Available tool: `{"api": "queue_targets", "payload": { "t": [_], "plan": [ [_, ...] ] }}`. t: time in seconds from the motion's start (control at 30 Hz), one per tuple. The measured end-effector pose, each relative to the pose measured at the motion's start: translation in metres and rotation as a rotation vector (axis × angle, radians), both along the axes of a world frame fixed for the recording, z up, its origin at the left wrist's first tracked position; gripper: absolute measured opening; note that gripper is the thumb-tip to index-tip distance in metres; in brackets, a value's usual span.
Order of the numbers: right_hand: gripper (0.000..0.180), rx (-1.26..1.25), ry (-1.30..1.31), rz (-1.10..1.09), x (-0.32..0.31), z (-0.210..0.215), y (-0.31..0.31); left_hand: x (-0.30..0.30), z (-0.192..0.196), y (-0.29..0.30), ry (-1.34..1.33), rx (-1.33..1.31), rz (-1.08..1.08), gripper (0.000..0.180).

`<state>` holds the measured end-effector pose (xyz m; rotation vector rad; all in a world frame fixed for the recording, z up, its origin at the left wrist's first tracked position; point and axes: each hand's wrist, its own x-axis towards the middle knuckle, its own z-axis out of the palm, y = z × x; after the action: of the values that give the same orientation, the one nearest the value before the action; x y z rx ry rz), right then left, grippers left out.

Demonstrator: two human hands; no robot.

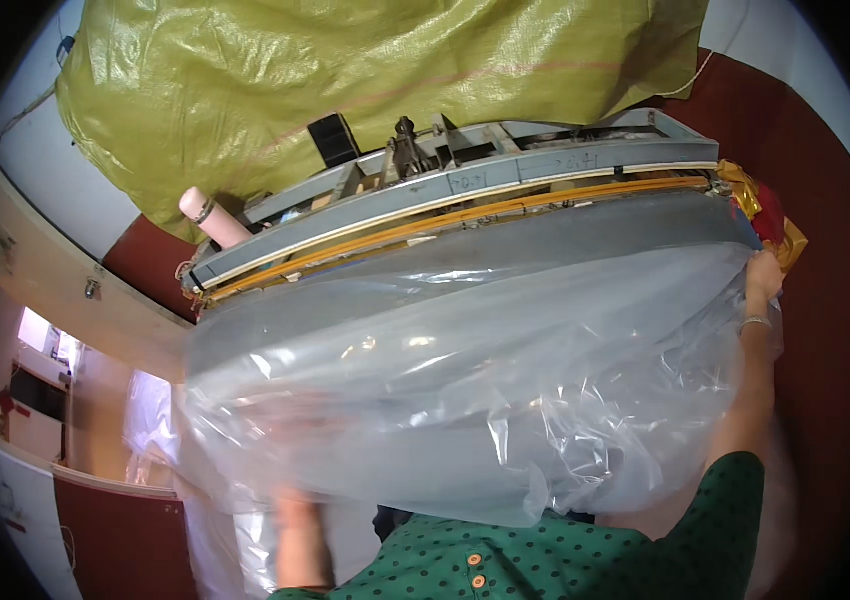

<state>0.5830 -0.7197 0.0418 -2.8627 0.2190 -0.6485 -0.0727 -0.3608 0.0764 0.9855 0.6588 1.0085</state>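
I'm looking into a workshop corner with a dark red floor (825, 330) and pale walls, a cream ledge (55, 290) curving down the left side and a big yellow-green woven sack (345, 80) bulging across the top.

My right hand (762, 280) is up at the far right end of a large clear plastic bag (465, 380), fingers pinched on its top edge just under the right end of the sealing machine (465, 195). A bangle (755, 323) sits on that wrist and the green dotted sleeve (545, 560) runs back toward me. My left hand (295, 510) is low and blurred behind the plastic; it seems to support the bag's lower left part from underneath, but I cannot tell whether it is closed on the film or only pressed against it.

The bag hangs wide below the machine's long grey bar (545, 170), its mouth laid along the orange strip (505, 210). A pinkish handle (210, 220) sticks out at the machine's left end, and some red and gold wrapping (770, 215) shows beyond the right end.

I judge this to be the step of lining up the bag's mouth in the sealer. Next the edge needs to lie flat and taut along the whole strip, without wrinkles, so the left end must be drawn out as firmly as the right.
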Motion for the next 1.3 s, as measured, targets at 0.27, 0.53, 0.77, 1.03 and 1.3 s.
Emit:
{"api": "queue_targets", "payload": {
  "t": [0.27, 0.53, 0.77, 1.03, 1.3],
  "plan": [
    [0.029, -0.045, 0.019, -0.022, 0.017, -0.011, -0.024, 0.026, -0.055, -0.03, 0.22, -0.216, -0.263, 0.032],
    [0.03, -0.011, 0.039, 0.001, 0.013, -0.01, -0.021, -0.153, 0.099, 0.172, -0.012, 0.13, 0.861, 0.028],
    [0.031, 0.015, 0.059, 0.063, 0.014, -0.017, 0.005, -0.14, 0.226, 0.276, 1.629, 1.155, 0.991, 0.016],
    [0.031, 0.021, 0.01, 0.107, 0.026, -0.024, -0.018, 0.012, 0.023, 0.158, 1.314, 1.398, -0.358, 0.051],
    [0.035, 0.002, 0.063, 0.014, 0.017, -0.011, -0.015, 0.034, 0.007, 0.215, 1.41, 1.317, -0.082, 0.035]
  ]
}}
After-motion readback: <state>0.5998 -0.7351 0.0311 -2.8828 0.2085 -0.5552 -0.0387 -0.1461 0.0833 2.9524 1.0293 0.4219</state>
